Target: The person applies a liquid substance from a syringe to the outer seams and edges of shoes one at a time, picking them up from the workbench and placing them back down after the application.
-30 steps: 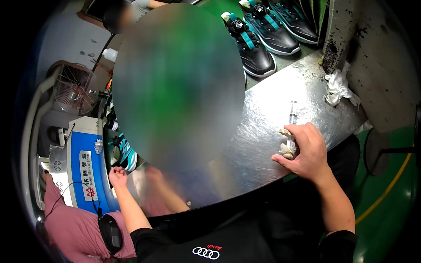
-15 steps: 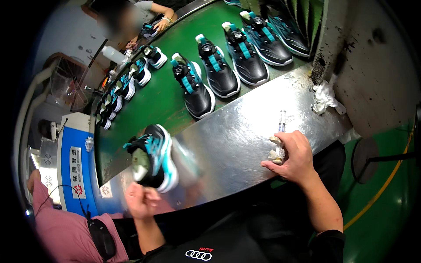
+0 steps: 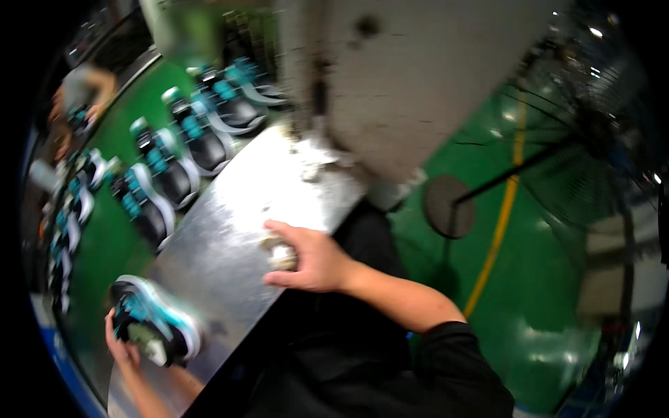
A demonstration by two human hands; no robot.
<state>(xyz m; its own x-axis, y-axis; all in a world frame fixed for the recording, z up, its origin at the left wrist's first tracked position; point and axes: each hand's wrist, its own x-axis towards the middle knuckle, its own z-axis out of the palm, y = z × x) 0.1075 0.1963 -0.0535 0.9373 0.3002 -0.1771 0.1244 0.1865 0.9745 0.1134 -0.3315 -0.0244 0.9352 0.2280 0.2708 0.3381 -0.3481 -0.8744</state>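
At the near left, my left hand [image 3: 124,348] is closed along the side of a black and turquoise sneaker [image 3: 159,315] with a white sole. The sneaker lies over the metal edge strip [image 3: 216,240] of the work table, its pale green inside showing toward me. My right hand [image 3: 317,259] curves around a small whitish wad [image 3: 281,256], thumb on the near side and fingers on the far side. The wad looks crumpled, with cream rounded parts; motion blur hides its exact kind. Its fingers rest low over the shiny metal.
Several matching sneakers [image 3: 171,171] stand in a row on the green table surface, with another line at the far left. Crumpled white tissue [image 3: 313,157] lies by a grey machine wall [image 3: 397,76]. A co-worker's arm [image 3: 104,90] shows far left; a stand fan's base [image 3: 446,205] is right.
The view has swung right, shifting the scene left and blurring it. My left hand has gone from the heel to the sneaker's side. The right hand keeps the whitish wad.
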